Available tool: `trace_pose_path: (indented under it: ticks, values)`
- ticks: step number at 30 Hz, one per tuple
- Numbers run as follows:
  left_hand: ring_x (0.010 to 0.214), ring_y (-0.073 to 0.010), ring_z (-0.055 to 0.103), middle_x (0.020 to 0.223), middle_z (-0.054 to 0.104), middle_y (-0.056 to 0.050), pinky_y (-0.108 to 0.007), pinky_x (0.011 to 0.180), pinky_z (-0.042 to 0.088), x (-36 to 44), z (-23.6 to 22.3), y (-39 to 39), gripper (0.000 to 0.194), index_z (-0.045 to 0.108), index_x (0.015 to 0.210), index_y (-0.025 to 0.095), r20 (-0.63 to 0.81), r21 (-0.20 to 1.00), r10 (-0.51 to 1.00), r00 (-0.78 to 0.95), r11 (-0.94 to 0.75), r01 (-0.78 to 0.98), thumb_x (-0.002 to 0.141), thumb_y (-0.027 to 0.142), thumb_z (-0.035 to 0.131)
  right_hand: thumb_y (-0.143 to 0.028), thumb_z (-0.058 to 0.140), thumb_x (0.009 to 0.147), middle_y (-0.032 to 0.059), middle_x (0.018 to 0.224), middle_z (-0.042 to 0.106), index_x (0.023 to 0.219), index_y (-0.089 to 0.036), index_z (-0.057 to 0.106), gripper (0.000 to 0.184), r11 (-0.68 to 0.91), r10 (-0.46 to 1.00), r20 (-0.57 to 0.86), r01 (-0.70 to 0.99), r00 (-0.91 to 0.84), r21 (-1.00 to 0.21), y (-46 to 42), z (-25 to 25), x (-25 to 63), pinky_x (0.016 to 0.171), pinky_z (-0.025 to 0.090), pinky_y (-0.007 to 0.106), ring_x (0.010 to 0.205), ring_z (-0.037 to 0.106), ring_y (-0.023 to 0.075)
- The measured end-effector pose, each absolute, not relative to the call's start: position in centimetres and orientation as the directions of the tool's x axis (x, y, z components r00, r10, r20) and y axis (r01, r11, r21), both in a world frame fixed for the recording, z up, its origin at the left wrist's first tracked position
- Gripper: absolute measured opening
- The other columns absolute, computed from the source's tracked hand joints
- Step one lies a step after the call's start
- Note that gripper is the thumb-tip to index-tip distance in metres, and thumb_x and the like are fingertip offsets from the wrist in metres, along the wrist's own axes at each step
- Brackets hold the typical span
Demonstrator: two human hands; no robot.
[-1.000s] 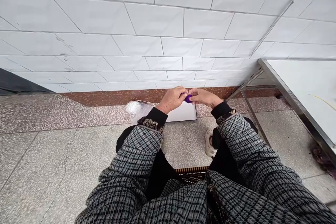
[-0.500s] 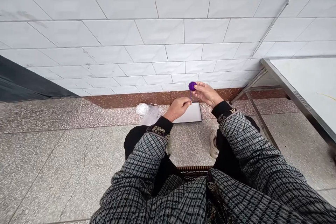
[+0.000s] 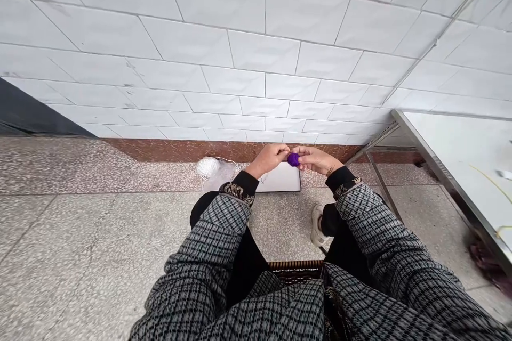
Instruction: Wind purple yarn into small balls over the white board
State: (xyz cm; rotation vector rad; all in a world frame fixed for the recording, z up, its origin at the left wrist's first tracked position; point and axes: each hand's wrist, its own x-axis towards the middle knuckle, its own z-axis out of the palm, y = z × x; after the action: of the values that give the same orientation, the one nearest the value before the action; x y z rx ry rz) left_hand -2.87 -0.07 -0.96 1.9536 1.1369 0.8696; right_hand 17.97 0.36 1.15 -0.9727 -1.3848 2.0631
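A small ball of purple yarn [image 3: 293, 159] is pinched between the thumb and fingers of my right hand [image 3: 317, 159], in front of the wall's foot. Close on its left, my left hand [image 3: 269, 160] is closed in a pinch near the ball; the strand between its fingertips is too small to make out now, though it showed a moment before. Below the hands a shallow white tray with a dark edge [image 3: 282, 180] lies on the floor, partly covered by my left hand. Left of it sits a ball of white yarn [image 3: 207, 167] beside a clear plastic bag [image 3: 221, 176].
A metal-edged table [image 3: 440, 170] stands at the right, with a yellow strand [image 3: 490, 181] on its top. Ahead rises a white tiled wall [image 3: 240, 48] with a brown skirting [image 3: 188, 151]. A dark panel [image 3: 36, 112] leans in at the left.
My right hand has come down with the purple yarn ball, and my left hand has risen slightly to meet it. The strand stretched between them is no longer visible. The view has tilted.
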Motion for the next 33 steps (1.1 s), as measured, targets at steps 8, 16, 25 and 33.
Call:
trace_pose_path:
  ticks: [8, 16, 25, 33]
  values:
    - [0.058, -0.0132, 0.041, 0.059, 0.046, 0.004, -0.026, 0.060, 0.032, -1.6, -2.4, 4.0, 0.021, 0.056, 0.071, 0.018, 0.112, 0.853, 0.908, 0.405, -0.296, 0.429, 0.086, 0.031, 0.048, -0.027, 0.090, 0.066, -0.0043, 0.078, 0.066, 0.100, -0.021, 0.058, 0.048, -0.281, 0.936, -0.176, -0.345, -0.305, -0.895, 4.3, 1.0, 17.2, 0.058, 0.052, 0.018, 0.061, 0.062, 0.0074]
    - [0.074, -0.0175, 0.056, 0.078, 0.065, -0.004, -0.029, 0.073, 0.043, -1.8, -2.7, 3.6, 0.022, 0.060, 0.072, 0.018, 0.213, 0.701, 0.816, 0.538, -0.511, 0.497, 0.090, 0.025, 0.049, -0.027, 0.090, 0.063, -0.0052, 0.072, 0.065, 0.090, -0.020, 0.052, 0.047, -0.230, 0.949, -0.176, -0.193, -0.262, -0.954, 5.8, -1.9, 16.9, 0.055, 0.047, 0.018, 0.059, 0.061, 0.0079]
    - [0.079, -0.0190, 0.060, 0.083, 0.067, -0.006, -0.031, 0.080, 0.047, -3.6, -2.3, 4.1, 0.020, 0.066, 0.081, 0.016, 0.211, 0.704, 0.855, 0.474, -0.470, 0.532, 0.089, 0.025, 0.049, -0.013, 0.077, 0.074, -0.0026, 0.069, 0.065, 0.084, -0.017, 0.061, 0.019, -0.313, 0.811, -0.322, 0.103, -0.488, -0.944, 4.3, -2.6, 16.8, 0.054, 0.044, 0.019, 0.058, 0.056, 0.0083]
    - [0.070, -0.0171, 0.057, 0.073, 0.067, -0.001, -0.027, 0.067, 0.044, -3.4, -4.2, 4.1, 0.025, 0.068, 0.083, 0.016, 0.032, 0.798, 0.906, 0.422, -0.278, 0.535, 0.090, 0.033, 0.052, -0.024, 0.087, 0.068, -0.0023, 0.080, 0.066, 0.099, -0.021, 0.060, 0.041, -0.411, 0.853, -0.249, -0.297, -0.458, -0.862, 3.8, -2.4, 15.7, 0.063, 0.051, 0.022, 0.066, 0.060, 0.0103]
